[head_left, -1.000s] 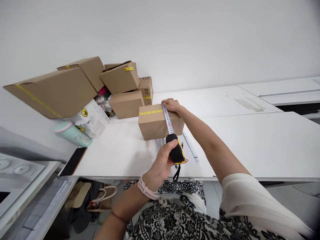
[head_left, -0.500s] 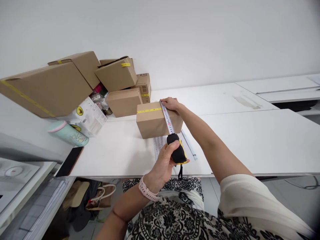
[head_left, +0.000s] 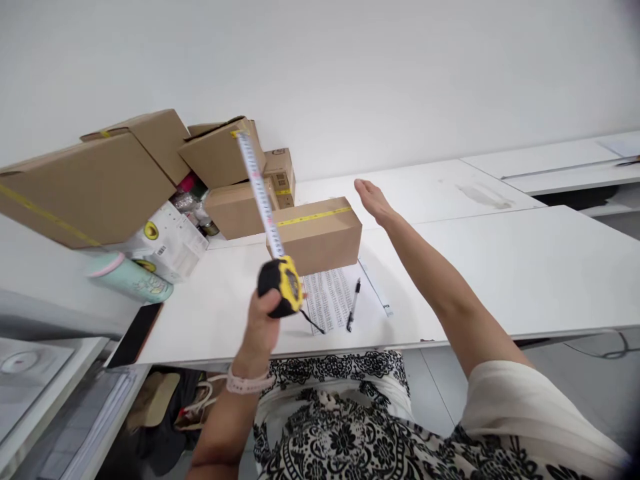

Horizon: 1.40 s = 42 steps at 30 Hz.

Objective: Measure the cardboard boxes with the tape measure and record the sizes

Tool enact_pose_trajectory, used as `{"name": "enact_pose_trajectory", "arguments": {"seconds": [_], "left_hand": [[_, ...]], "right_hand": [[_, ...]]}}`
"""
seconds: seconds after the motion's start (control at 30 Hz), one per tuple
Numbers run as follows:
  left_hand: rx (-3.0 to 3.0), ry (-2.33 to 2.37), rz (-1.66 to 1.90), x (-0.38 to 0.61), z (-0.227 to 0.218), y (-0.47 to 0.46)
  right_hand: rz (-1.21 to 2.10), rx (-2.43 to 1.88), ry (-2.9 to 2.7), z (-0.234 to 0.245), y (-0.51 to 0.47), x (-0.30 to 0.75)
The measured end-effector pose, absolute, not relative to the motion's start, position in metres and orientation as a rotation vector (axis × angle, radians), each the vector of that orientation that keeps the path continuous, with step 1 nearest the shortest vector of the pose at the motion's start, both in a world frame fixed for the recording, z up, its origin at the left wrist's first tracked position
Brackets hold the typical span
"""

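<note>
tape measure (head_left: 280,287): 1
pen (head_left: 354,305): 1
front box (head_left: 317,243): 1, brown, yellow-taped, on white desk (head_left: 490,273)
blade (head_left: 261,193): white, extended
left hand (head_left: 263,327): grasping black-and-yellow tape measure, above desk
right hand (head_left: 373,200): free, near front box

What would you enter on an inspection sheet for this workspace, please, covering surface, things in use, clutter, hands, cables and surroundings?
Surface: white table, with a greyish mark towards the back right.
Things in use: tape measure, blade out; taped box; printed sheet and pen on its near side.
Clutter: stacked boxes, white carton and flask at the left.
Hands: left hand grips the tape measure; right hand open, apart from the taped box.
Cables: one dark cable, beyond the table's near edge, far right.
Surroundings: white wall behind; bag low at left.
</note>
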<state>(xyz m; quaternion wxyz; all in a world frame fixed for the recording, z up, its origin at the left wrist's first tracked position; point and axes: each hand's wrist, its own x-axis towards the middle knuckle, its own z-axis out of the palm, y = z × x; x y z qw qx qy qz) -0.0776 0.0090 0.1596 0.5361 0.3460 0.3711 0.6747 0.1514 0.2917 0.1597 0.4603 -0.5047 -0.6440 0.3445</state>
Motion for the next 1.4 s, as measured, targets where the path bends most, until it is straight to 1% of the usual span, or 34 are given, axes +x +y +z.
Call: {"name": "enact_pose_trajectory", "arguments": {"seconds": [0.07, 0.17, 0.33, 0.47, 0.6, 0.7, 0.8, 1.0, 1.1, 1.23, 1.33, 1.4], "left_hand": [[0.801, 0.932, 1.693, -0.111, 0.162, 0.025], [0.752, 0.971, 1.649, -0.152, 0.161, 0.053], [0.683, 1.023, 1.536, -0.179, 0.149, 0.085], [0.723, 0.953, 1.534, -0.18, 0.139, 0.088], [0.83, 0.896, 1.54, -0.184, 0.132, 0.078], [0.88, 0.881, 1.481, -0.187, 0.123, 0.07], [0.904, 0.897, 1.394, -0.188, 0.11, 0.064], [0.992, 1.004, 1.255, -0.189, 0.089, 0.055], [1.076, 1.062, 1.243, -0.196, 0.101, 0.053], [1.431, 1.273, 1.224, -0.2, 0.147, 0.065], [1.793, 1.545, 1.137, -0.188, 0.181, 0.092], [2.016, 1.736, 1.072, -0.174, 0.191, 0.117]], "right_hand": [[0.965, -1.41, -1.581, 0.146, 0.284, 0.164], [1.151, -1.501, -1.623, 0.129, 0.273, 0.169], [1.296, -1.412, -1.697, 0.124, 0.265, 0.166], [1.366, -1.255, -1.739, 0.124, 0.255, 0.168], [1.25, -0.947, -1.701, 0.112, 0.235, 0.168], [1.144, -0.813, -1.645, 0.089, 0.22, 0.164], [1.101, -0.801, -1.626, 0.06, 0.209, 0.158], [0.907, -0.912, -1.626, 0.012, 0.202, 0.15], [0.789, -1.084, -1.676, 0.001, 0.193, 0.154], [0.585, -1.529, -1.704, 0.003, 0.159, 0.158], [0.568, -1.768, -1.892, 0.013, 0.124, 0.152], [0.561, -1.837, -2.058, 0.019, 0.105, 0.143]]}}
